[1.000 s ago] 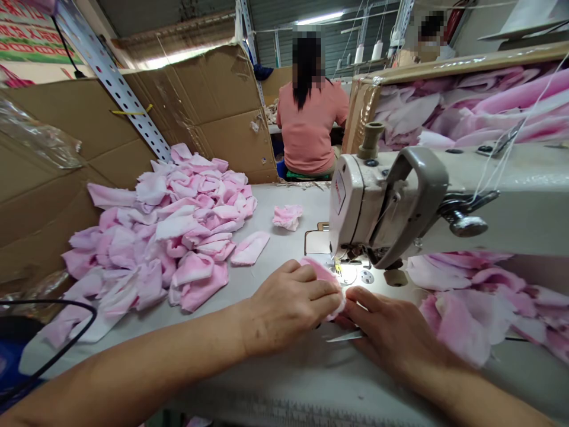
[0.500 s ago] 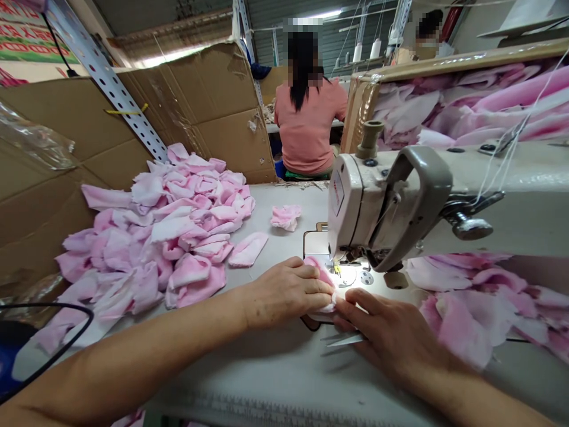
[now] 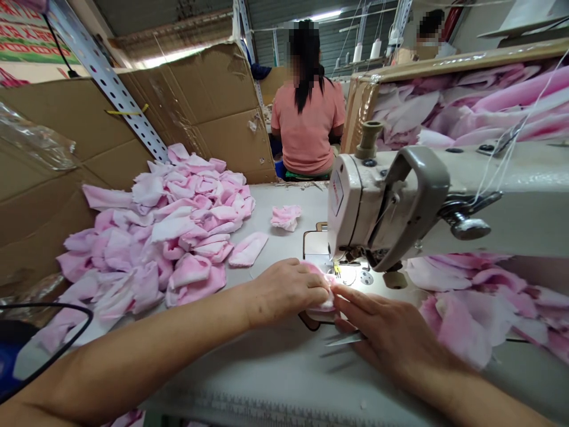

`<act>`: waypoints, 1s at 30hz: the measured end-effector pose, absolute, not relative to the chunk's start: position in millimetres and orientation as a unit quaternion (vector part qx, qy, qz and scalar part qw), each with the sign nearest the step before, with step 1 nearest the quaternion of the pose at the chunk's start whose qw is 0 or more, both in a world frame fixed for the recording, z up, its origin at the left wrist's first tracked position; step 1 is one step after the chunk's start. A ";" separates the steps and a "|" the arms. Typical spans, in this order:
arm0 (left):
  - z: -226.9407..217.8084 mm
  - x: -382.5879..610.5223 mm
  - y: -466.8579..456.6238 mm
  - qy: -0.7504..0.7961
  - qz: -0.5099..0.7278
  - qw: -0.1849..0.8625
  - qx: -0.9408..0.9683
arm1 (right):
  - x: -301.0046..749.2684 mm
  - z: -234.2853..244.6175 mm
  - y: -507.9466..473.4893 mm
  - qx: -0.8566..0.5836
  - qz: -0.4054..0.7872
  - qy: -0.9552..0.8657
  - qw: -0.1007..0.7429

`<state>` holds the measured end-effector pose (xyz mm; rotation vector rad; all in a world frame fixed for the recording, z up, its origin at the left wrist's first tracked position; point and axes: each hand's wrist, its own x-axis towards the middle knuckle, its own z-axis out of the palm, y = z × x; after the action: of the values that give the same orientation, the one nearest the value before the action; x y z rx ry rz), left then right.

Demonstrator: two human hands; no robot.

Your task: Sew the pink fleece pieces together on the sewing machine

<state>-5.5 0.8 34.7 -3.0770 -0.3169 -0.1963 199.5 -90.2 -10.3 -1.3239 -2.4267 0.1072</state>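
Observation:
Under the lit head of a sewing machine (image 3: 355, 201), my left hand (image 3: 288, 292) is closed on a small pink and white plush fabric piece (image 3: 328, 303), holding it at the front of the presser foot (image 3: 336, 270). My right hand (image 3: 393, 332) comes from the right, its fingertips pressed on the same piece's right edge. Pointed metal blades, apparently thread snips (image 3: 344, 340), stick out from beneath the right palm; their handles are hidden. The fingers cover much of the fabric.
A heap of pink fabric pieces (image 3: 178, 225) lies left, with two loose pieces (image 3: 248, 249) beside it. More pink fabric (image 3: 480, 302) lies right under the machine arm. Cardboard (image 3: 191, 107) walls the left. A person in a salmon shirt (image 3: 307, 127) sits ahead, facing away.
The fabric piece has shifted and bunched slightly under my fingers. My right index finger has straightened and moved up along its edge. The person ahead has turned a little and lowered an arm.

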 end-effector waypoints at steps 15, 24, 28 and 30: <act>41.2 4.1 5.6 -0.038 -0.106 0.039 -0.993 | 196.7 4.6 -84.8 -0.485 0.097 -0.857 0.143; 33.2 -0.7 7.8 -0.050 -0.098 0.035 -0.993 | 201.7 -7.8 -94.7 -0.508 0.035 -0.849 0.139; 34.4 -2.0 8.0 -0.055 -0.091 0.016 -0.994 | 200.9 -8.8 -95.3 -0.510 0.058 -0.848 0.129; 35.0 -2.6 8.0 -0.059 -0.088 0.011 -0.994 | 200.2 -9.2 -95.3 -0.513 0.057 -0.846 0.133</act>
<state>-2.6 8.0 35.0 -3.1013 -0.1842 -0.2731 200.2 -95.3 -9.2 -1.4895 -2.4540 0.1648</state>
